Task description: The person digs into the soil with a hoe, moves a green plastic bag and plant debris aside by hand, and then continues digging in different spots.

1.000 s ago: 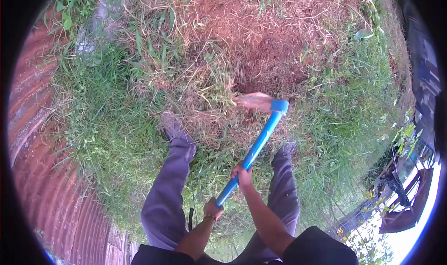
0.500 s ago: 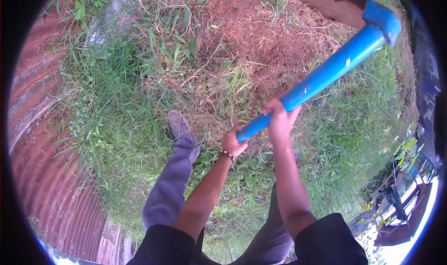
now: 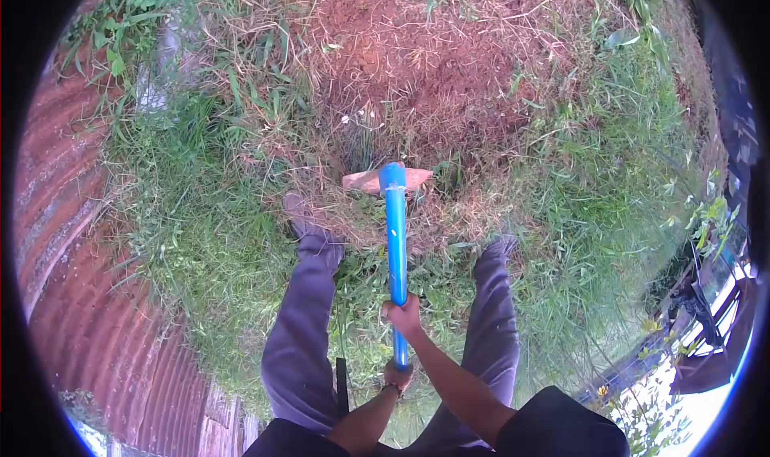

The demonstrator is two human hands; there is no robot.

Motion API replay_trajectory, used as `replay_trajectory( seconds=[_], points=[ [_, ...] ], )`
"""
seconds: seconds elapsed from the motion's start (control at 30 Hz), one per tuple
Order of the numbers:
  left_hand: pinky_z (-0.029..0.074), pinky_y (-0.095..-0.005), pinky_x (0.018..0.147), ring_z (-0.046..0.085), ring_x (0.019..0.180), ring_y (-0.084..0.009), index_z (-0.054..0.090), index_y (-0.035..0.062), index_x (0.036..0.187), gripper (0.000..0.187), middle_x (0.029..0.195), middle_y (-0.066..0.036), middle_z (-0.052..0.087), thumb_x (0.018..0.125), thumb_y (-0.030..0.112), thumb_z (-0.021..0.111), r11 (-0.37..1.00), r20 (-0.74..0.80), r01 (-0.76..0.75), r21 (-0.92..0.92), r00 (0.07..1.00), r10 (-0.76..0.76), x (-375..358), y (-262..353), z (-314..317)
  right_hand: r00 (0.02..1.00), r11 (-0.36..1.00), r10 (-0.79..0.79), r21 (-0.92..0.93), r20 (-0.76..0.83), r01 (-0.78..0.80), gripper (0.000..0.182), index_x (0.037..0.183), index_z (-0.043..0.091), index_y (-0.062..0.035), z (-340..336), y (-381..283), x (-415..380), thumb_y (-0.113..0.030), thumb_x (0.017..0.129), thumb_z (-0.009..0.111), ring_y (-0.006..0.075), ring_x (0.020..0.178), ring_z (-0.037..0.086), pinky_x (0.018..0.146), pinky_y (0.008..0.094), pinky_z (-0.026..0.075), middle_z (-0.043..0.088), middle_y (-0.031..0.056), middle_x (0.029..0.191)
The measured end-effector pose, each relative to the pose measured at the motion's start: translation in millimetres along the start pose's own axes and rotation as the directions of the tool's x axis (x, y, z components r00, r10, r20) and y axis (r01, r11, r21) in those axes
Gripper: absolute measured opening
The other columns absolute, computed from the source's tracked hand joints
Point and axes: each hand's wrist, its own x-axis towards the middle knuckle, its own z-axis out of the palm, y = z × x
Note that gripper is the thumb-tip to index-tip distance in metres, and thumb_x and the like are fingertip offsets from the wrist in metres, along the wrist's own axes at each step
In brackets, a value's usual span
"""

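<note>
A hoe with a blue handle (image 3: 396, 240) points straight away from me, low over the ground between my feet. Its rust-brown head (image 3: 365, 182) is down at the edge of the dug soil; how deep the blade sits is hidden. My right hand (image 3: 405, 316) is wrapped round the lower half of the handle. Below it, my left hand (image 3: 397, 376), with a beaded bracelet at the wrist, grips the butt end. Cut dry grass and a grassy tuft surround the hoe head.
Bare reddish soil (image 3: 433, 64) with straw on it lies ahead. My shoes (image 3: 309, 220) stand either side of the hoe. Rusty corrugated metal sheets (image 3: 104, 329) run along the left. Green grass (image 3: 585, 240) and a leafy plant (image 3: 714, 216) are at right.
The hoe has swung down from the upper right to the ground in front of my feet. Both hands have come lower and closer to my body, still holding the handle.
</note>
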Motion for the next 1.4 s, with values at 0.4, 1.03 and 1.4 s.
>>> replay_trajectory(
  seconds=[0.4, 1.03, 1.4],
  points=[
    [0.052, -0.0457, 0.075, 0.065, 0.086, -0.0369, 0.062, 0.0114, 0.096, 0.027, 0.091, -0.017, 0.068, 0.073, 0.026, 0.066, 0.768, 0.218, -0.236, 0.595, 0.967, 0.129, 12.6, 54.4, -25.0, 0.998, 0.797, -0.028, 0.601, -0.051, 0.053, 0.021, 0.084, 0.052, -0.0043, -155.3, -29.1, -116.5, 0.009, 0.069, 0.059, 0.0214, 0.072, 0.061, 0.067, 0.0353, 0.049, 0.060, 0.0102, 0.076],
    [0.052, -0.0372, 0.050, 0.065, 0.050, -0.0247, 0.058, 0.0015, 0.059, 0.026, 0.054, -0.013, 0.061, 0.075, 0.019, 0.067, 0.691, 0.303, -0.466, 0.553, 0.885, 0.354, -228.1, 365.6, 207.2, 0.992, 0.546, 0.126, 0.836, -0.014, -0.058, 0.017, 0.091, 0.056, -0.0041, -428.3, -105.1, -100.7, -0.013, 0.083, 0.067, 0.0157, 0.060, 0.056, 0.052, 0.0311, 0.049, 0.054, 0.0046, 0.071],
    [0.050, -0.0400, 0.054, 0.065, 0.055, -0.0290, 0.060, -0.0018, 0.074, 0.019, 0.060, -0.017, 0.061, 0.071, 0.014, 0.070, 0.498, 0.028, -0.867, 0.035, 0.499, 0.866, -158.3, 568.4, 332.5, 0.793, 0.781, -0.461, 0.241, -0.398, 0.575, 0.031, 0.066, 0.049, -0.0084, -535.4, -372.5, -52.7, -0.019, 0.080, 0.075, 0.0118, 0.039, 0.047, 0.038, 0.0275, 0.039, 0.049, 0.0017, 0.051]
  ],
)
